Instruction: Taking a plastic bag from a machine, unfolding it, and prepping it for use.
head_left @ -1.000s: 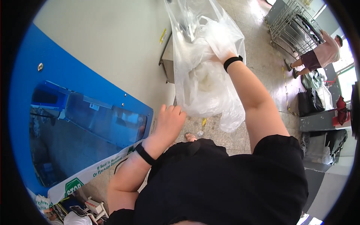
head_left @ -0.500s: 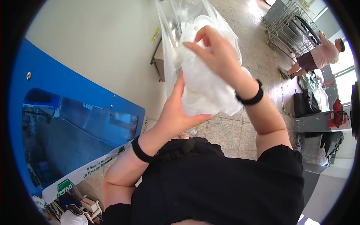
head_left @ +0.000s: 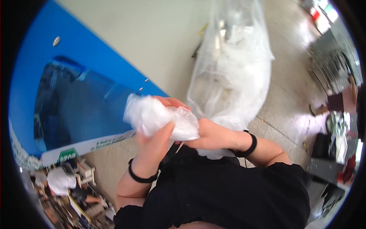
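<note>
A crumpled bundle of white, see-through plastic bags (head_left: 150,116) is held in front of my waist, its left end smeared by motion. My left hand (head_left: 158,133) grips it with the thumb across the near side and fingers partly hidden behind. My right hand (head_left: 213,134) is closed at the bundle's right end; its fingertips are mostly hidden. Just beyond my right hand hangs a large clear plastic bag (head_left: 236,76) with white, filmy material inside. Its lower edge reaches down behind my right forearm.
At my left stands a blue panel (head_left: 103,49) with a dark window, beside a pale wall (head_left: 152,45). A person in a white top (head_left: 61,181) is at lower left. Another person (head_left: 345,101) stands far right near a metal cage cart (head_left: 331,61) and dark bags (head_left: 323,147).
Both hands have moved from the large bag down and left, and now hold a white plastic bundle in front of me. The view has turned, so the large bag appears further right.
</note>
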The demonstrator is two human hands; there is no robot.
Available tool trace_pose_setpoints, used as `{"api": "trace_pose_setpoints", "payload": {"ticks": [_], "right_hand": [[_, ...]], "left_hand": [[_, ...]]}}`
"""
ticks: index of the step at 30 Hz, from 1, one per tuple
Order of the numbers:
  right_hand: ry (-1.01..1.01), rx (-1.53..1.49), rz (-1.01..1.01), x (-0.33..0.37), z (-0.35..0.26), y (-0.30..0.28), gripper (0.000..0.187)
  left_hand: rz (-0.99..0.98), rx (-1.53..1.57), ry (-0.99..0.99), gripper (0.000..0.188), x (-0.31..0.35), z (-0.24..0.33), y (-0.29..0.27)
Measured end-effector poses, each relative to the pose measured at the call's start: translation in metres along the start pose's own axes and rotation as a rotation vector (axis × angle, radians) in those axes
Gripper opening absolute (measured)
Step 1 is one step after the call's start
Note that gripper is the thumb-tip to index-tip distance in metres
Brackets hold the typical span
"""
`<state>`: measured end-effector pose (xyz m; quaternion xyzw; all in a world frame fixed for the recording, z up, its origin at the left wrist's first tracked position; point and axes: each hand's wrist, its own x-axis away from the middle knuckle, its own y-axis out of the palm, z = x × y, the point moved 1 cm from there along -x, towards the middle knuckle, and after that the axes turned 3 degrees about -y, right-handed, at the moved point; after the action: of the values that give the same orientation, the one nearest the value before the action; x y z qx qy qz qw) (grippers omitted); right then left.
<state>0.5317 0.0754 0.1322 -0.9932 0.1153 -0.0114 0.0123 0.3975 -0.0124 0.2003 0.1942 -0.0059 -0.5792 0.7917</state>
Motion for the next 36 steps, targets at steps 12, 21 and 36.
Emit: {"api": "trace_pose_setpoints", "payload": {"ticks": [12,21,36], "right_hand": [[-0.200,0.845,-0.374,-0.043,-0.024,0.094,0.025],[-0.618,0.453,-0.214,-0.071,-0.029,0.275,0.062],[-0.826,0.408,-0.481,-0.028,-0.059,0.515,0.063]], "left_hand": [[-0.127,-1.492,-0.794,0.034,0.149,0.066,-0.077],[0.670,0.107,0.116,0.031,0.305,0.079,-0.131],[0.548,0.637,0.623,0.071,0.531,0.144,-0.192]]}}
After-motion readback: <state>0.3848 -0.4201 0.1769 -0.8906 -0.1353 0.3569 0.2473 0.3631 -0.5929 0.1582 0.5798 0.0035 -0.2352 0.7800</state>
